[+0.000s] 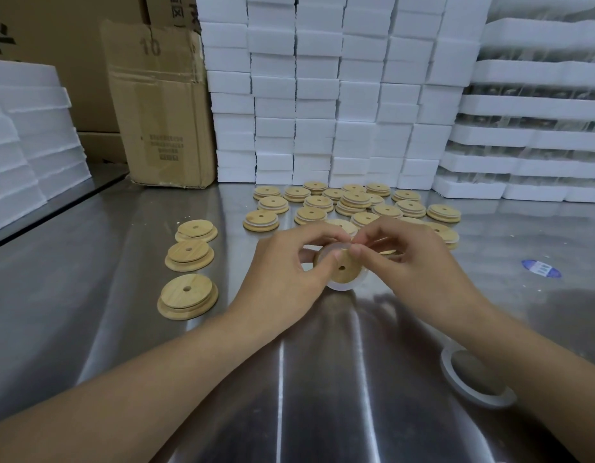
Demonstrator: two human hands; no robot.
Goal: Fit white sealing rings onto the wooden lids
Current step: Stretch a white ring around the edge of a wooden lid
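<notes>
My left hand point(289, 262) grips a round wooden lid point(343, 268) with a centre hole, tilted towards me above the steel table. A white sealing ring point(343, 286) hangs around the lid's lower edge. My right hand point(413, 259) pinches the ring's upper part at the lid's top edge. Three bare wooden lids point(188, 300) lie in a column at the left. Several lids with white rings point(356, 203) lie heaped behind my hands. One loose white ring point(476, 379) lies flat at the near right.
The steel table point(122, 262) fills the foreground. Stacked white foam blocks point(323, 95) form a wall at the back, foam trays point(539, 128) at the right, more foam point(29, 145) at the left. A cardboard box point(162, 105) stands back left. A blue sticker point(540, 269) lies at the right.
</notes>
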